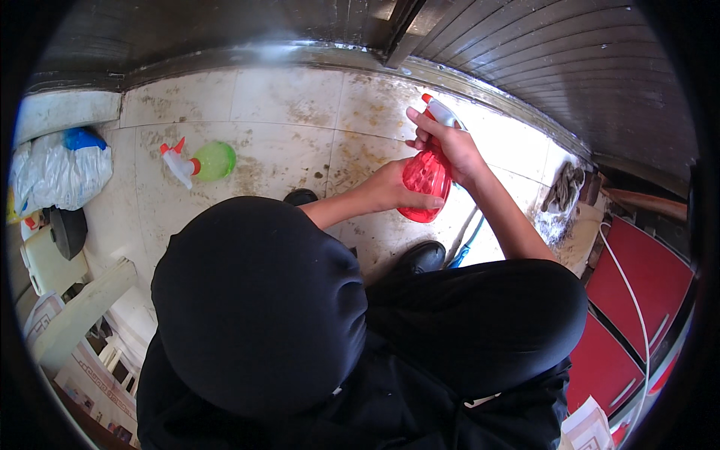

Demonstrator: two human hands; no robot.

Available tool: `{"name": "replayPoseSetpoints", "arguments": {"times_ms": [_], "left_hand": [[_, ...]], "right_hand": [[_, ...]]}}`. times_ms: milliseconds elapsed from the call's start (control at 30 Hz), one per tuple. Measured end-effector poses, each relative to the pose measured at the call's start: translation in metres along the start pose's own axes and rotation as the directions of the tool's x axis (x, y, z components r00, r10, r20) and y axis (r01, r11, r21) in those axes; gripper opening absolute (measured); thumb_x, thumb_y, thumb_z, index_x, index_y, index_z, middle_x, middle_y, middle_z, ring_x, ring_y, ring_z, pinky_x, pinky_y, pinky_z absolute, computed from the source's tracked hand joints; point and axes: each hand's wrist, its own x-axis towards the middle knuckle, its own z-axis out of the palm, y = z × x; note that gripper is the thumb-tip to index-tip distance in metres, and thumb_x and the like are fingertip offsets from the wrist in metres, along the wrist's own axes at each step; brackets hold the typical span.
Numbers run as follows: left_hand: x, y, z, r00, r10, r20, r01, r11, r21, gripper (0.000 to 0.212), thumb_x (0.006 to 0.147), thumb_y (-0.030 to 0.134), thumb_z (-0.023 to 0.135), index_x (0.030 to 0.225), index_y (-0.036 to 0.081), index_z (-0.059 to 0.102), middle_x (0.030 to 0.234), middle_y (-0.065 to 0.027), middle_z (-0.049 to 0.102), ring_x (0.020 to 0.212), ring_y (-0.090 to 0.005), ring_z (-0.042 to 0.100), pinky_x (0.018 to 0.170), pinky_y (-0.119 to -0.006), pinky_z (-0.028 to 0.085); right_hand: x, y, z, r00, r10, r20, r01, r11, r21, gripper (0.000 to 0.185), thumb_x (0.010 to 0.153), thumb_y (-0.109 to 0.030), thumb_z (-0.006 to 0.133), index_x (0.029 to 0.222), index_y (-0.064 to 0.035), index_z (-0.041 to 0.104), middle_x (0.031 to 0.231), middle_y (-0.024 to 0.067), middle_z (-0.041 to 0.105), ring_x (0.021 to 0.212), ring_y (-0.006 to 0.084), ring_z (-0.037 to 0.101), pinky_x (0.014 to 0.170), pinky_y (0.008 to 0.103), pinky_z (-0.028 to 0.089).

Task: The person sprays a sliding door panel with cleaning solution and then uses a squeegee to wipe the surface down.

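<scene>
Both hands hold a red translucent spray bottle (426, 191) above the tiled floor, its white-and-red spray head (441, 112) pointing up and away from me. My left hand (388, 188) wraps the body of the bottle, thumb across its lower side. Around the neck and trigger area curls my right hand (450, 146); its fingers partly hide the trigger. On the floor to the left lies a green spray bottle (215, 161) on its side, with a white-and-red head.
Dark panelled doors (540, 73) border the stained floor tiles (281, 101). A grey rag (565, 185) lies at right, near red cabinet doors (641, 281). Plastic bags (62, 169) and a cream jerrycan (53, 259) stand left. A blue hose or cable (464, 253) runs beside my black shoe (422, 256).
</scene>
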Motion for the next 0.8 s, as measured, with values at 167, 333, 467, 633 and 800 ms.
{"name": "replayPoseSetpoints", "arguments": {"times_ms": [167,333,467,633,800], "left_hand": [[-0.001,-0.001,0.0,0.999,0.036,0.001,-0.036,0.999,-0.038,0.065,0.071,0.035,0.082,0.12,0.005,0.052,0.107,-0.0069,0.062,0.1,-0.0177,0.061,0.088,-0.033,0.049],[-0.004,0.0,-0.002,0.999,0.024,-0.046,-0.025,1.0,-0.019,0.063,0.07,0.039,0.083,0.116,0.006,0.055,0.103,-0.0051,0.064,0.096,-0.0159,0.061,0.088,-0.032,0.048],[-0.004,0.003,-0.002,0.997,0.054,-0.047,-0.053,0.998,0.025,0.063,0.069,0.04,0.083,0.115,0.006,0.056,0.104,-0.0055,0.064,0.096,-0.0161,0.061,0.088,-0.032,0.048],[-0.007,0.004,-0.004,0.999,0.025,-0.041,-0.028,0.998,-0.05,0.065,0.068,0.04,0.084,0.115,0.005,0.055,0.105,-0.006,0.063,0.097,-0.0164,0.061,0.088,-0.032,0.048],[-0.007,0.004,-0.003,0.999,0.022,-0.038,-0.023,1.0,-0.022,0.069,0.068,0.04,0.084,0.117,0.004,0.053,0.106,-0.0064,0.063,0.097,-0.0167,0.061,0.089,-0.032,0.048]], "right_hand": [[-0.002,-0.003,0.003,0.997,0.008,-0.078,-0.01,1.0,-0.015,0.051,0.079,-0.034,0.077,0.11,0.0,0.054,0.086,0.0066,0.06,0.075,0.014,0.06,0.071,0.0278,0.049],[-0.002,-0.004,0.008,0.995,0.013,-0.103,-0.013,1.0,0.005,0.047,0.08,-0.033,0.077,0.108,-0.0022,0.055,0.084,0.0053,0.06,0.075,0.0137,0.06,0.067,0.0276,0.048],[-0.004,-0.011,0.009,0.998,-0.007,-0.06,0.006,1.0,-0.02,0.046,0.08,-0.032,0.077,0.108,-0.0025,0.055,0.085,0.0054,0.06,0.077,0.0137,0.06,0.069,0.0275,0.048],[-0.004,-0.008,0.016,0.994,-0.056,-0.095,0.064,0.995,0.078,0.048,0.079,-0.031,0.078,0.11,-0.0023,0.054,0.086,0.0047,0.059,0.079,0.0137,0.06,0.071,0.0269,0.049],[-0.003,-0.014,0.012,0.999,0.03,-0.017,-0.032,0.996,-0.086,0.055,0.079,-0.034,0.078,0.114,-0.0009,0.052,0.091,0.0061,0.058,0.08,0.0153,0.06,0.075,0.0285,0.05]]}}
